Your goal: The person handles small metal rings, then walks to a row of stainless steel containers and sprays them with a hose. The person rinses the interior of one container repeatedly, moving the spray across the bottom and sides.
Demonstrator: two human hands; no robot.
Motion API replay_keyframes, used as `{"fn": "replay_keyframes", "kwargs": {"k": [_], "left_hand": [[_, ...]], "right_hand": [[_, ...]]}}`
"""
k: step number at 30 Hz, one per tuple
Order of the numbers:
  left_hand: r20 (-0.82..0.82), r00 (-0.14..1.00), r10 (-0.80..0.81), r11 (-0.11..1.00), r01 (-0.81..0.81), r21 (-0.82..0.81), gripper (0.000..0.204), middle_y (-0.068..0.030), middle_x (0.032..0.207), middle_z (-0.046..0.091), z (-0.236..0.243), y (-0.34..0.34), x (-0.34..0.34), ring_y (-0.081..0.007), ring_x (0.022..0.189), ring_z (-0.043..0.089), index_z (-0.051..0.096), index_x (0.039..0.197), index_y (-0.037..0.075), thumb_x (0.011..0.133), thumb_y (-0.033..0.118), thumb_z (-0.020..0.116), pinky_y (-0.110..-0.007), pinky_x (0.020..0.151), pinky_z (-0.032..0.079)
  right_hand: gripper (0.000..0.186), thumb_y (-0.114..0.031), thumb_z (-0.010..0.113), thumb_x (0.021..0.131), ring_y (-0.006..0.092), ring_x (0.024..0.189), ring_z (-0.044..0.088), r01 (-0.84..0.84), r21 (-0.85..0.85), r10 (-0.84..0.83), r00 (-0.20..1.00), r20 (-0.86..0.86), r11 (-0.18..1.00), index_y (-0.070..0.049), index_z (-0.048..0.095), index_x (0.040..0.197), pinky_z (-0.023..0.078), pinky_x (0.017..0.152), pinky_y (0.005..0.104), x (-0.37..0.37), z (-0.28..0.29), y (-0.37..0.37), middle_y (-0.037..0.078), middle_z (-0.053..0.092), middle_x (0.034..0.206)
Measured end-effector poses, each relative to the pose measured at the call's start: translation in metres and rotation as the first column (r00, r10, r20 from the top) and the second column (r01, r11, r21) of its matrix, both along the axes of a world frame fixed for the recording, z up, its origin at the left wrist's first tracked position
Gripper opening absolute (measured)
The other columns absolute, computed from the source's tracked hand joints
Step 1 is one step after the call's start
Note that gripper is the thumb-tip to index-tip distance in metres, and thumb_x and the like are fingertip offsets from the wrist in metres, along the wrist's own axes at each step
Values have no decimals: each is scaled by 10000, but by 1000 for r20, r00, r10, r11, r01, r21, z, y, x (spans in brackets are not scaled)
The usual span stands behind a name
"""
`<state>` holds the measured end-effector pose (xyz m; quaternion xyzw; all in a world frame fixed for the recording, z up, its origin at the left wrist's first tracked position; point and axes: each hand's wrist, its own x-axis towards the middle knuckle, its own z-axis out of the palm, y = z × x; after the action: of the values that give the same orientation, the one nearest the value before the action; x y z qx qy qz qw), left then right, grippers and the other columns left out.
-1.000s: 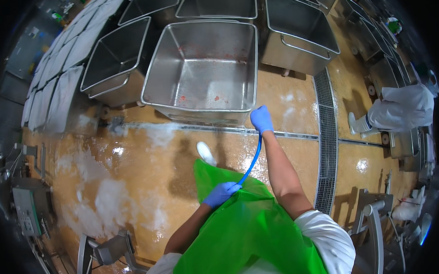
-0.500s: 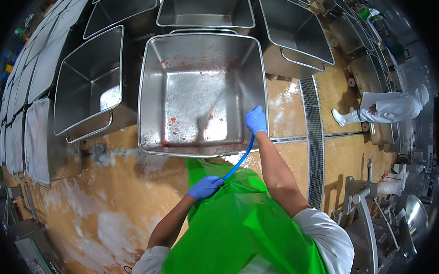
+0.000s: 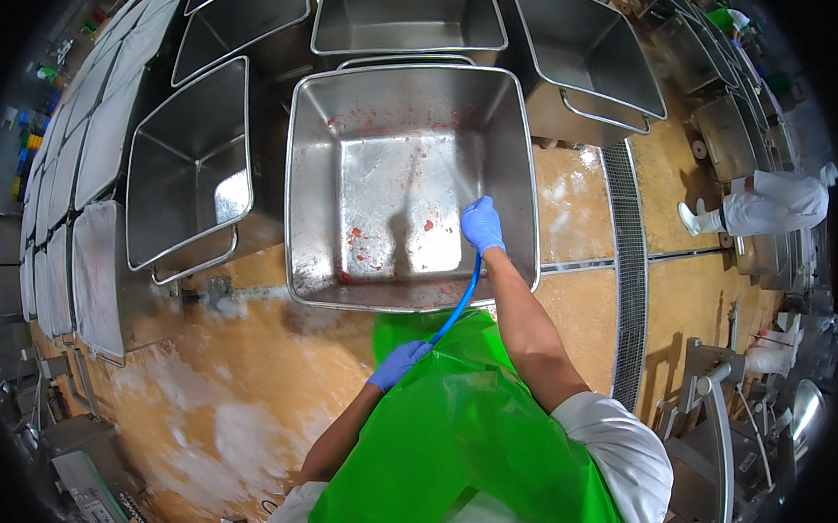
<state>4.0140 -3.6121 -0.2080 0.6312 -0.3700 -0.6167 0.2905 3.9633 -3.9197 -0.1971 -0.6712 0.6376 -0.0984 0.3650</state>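
- The right hand (image 3: 482, 225) was outside the steel bin (image 3: 313, 201) a second ago, just beside its near right corner; now it is over the inside, near the right wall.
- That puts the front end of the blue hose (image 3: 465, 299) over the bin's floor, where red scraps (image 3: 428, 226) lie; more red specks cling to the far wall.
- The right fist is closed round the hose, fingers curled tight; I can't make out the hose's tip.
- The left hand (image 3: 402, 363) is also closed on the hose, lower down, against the green apron (image 3: 445, 438).
- The hose bends between the two hands, passing over the bin's near rim.
- Against half a second ago, little differs: both grips are the same, and the scraps look much as they did.
- A co-worker in white (image 3: 774, 204) stands well apart, off to the right.
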Motion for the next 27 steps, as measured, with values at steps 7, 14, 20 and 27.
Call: {"fn": "replay_keyframes", "kwargs": {"k": [7, 14, 20, 27], "left_hand": [[-40, 999, 35, 999, -35, -9, 429, -127, 780, 541, 4, 0, -3, -215, 710, 489, 539, 925, -21, 913, 398, 448, -341, 712, 416], [-36, 999, -6, 1000, 5, -21, 443, -76, 724, 496, -1, -7, -3, -152, 685, 442, 532, 898, -27, 918, 406, 440, -316, 670, 409], [-54, 998, -15, 999, 13, -41, 426, -123, 715, 499, -12, -5, -5, -208, 658, 455, 524, 860, -17, 916, 397, 439, -349, 659, 405], [-45, 998, -47, 995, 43, -86, 437, -163, 763, 533, -16, -1, -9, -249, 687, 491, 536, 910, -24, 918, 399, 426, -363, 683, 410]], "right_hand": [[291, -188, 425, 823, 465, 887, 551, -48, -39, 48, 999, -3, 998, 59, 453, 974, 432, 807, 472, 1, 0, 0, 336, 565, 902], [291, -182, 419, 818, 460, 874, 564, 113, -67, -116, 992, -45, 991, 67, 460, 962, 444, 789, 466, -24, 1, -3, 331, 574, 896], [285, -175, 433, 812, 458, 883, 563, 112, -99, -121, 988, -93, 989, 76, 441, 947, 441, 799, 460, -35, 6, 0, 338, 569, 901], [281, -193, 426, 829, 436, 860, 578, 88, -122, -99, 991, -86, 989, 32, 486, 987, 454, 774, 453, -47, -7, 5, 306, 585, 902]]}}
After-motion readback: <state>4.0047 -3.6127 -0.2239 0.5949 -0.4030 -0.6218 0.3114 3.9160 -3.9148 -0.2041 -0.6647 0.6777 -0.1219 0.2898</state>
